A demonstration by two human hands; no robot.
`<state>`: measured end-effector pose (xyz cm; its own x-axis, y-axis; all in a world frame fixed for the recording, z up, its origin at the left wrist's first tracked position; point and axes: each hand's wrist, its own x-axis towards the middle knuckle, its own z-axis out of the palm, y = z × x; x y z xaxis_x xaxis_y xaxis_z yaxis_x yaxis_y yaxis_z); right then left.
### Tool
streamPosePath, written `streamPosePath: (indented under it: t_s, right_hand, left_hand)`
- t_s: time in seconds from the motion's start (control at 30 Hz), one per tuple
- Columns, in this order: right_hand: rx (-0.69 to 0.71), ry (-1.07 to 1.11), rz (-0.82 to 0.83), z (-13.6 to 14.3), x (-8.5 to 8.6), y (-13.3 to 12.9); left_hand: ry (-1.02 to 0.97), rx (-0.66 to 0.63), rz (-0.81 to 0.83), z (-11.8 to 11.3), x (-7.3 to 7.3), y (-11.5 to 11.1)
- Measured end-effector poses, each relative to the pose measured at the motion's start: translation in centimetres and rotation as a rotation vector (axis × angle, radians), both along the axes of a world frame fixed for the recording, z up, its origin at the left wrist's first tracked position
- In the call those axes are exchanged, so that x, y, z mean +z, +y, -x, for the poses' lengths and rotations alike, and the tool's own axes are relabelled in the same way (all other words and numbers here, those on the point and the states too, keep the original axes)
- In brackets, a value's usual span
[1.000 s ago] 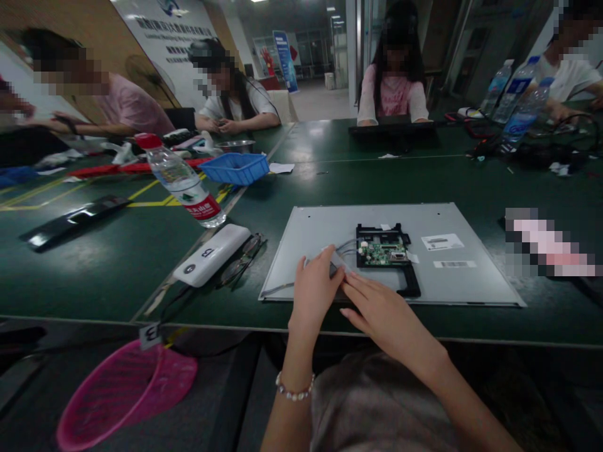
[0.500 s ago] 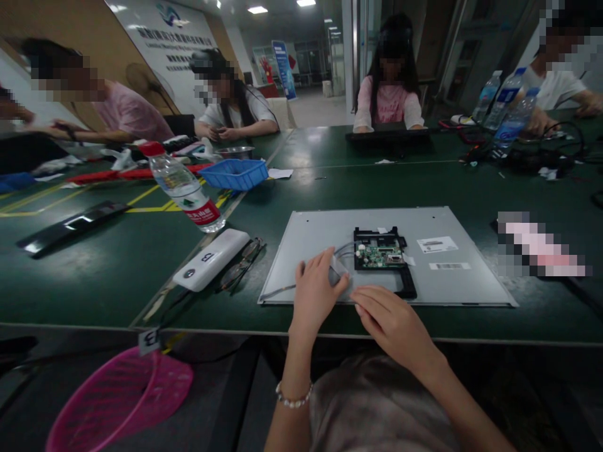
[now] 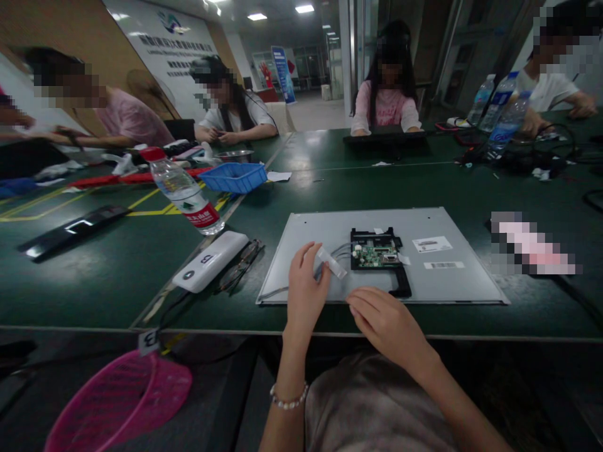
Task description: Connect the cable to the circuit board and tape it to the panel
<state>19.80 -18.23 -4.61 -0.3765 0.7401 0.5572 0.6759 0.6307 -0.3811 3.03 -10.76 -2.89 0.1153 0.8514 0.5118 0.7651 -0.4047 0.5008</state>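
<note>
A grey flat display panel [image 3: 447,226] lies on the table in front of me, bare back up. On it sits a black bracket [image 3: 403,280] with a green circuit board [image 3: 374,254], and thin grey cables [image 3: 343,249] run left from the board. My left hand [image 3: 306,279] is over the panel's left part, thumb and fingers closed on a clear strip that looks like tape [image 3: 333,262], beside the cables. At the panel's front edge is my right hand [image 3: 389,323], its fingers pressed together; whatever may be between them is hidden.
Left of the panel are glasses [image 3: 241,267], a white power bank [image 3: 211,260], a water bottle [image 3: 188,198] and a blue basket [image 3: 235,177]. A blurred-out pink object [image 3: 532,245] lies to the right. Below the table edge hangs a pink basket [image 3: 117,402]. Several people sit around the table.
My left hand has shifted slightly left and turned, so more of the clear strip shows. My right hand has barely moved, and the whole view has shifted a little.
</note>
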Motion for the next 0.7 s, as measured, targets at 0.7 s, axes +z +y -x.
streamPosePath:
  t_s: [0.7]
  right_hand:
    - [-0.017,-0.045,0.059,0.1,0.2,0.1]
  left_hand:
    - [0.436,-0.022,0.265,4.7,4.5,9.5]
